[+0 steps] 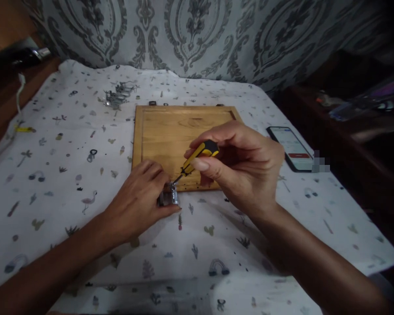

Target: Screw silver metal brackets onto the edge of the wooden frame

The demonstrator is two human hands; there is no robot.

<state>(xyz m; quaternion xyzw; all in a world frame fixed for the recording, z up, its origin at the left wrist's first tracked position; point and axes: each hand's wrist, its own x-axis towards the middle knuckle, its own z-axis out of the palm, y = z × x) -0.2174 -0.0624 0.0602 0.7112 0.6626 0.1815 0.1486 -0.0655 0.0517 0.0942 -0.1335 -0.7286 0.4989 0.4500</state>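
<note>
A wooden panel (170, 131) with a raised border lies flat on the patterned cloth. At its near edge sits a metal hinge (174, 194), partly covered by fingers. My left hand (142, 199) is closed around the hinge, pressing it against the panel's edge with the thumb on the near side. A short screwdriver (200, 155) with a yellow and black handle is pinched between the thumb and fingers of my right hand (243, 166). Its shaft slants down to the left, and the tip meets the hinge. Whether a screw sits under the tip is too small to tell.
Several metal hinges (118, 95) lie in a group at the back left of the cloth (68, 175). A phone (290, 148) with a lit screen rests to the right. A small yellow object (24, 129) and a white cable (19, 96) are at the left edge.
</note>
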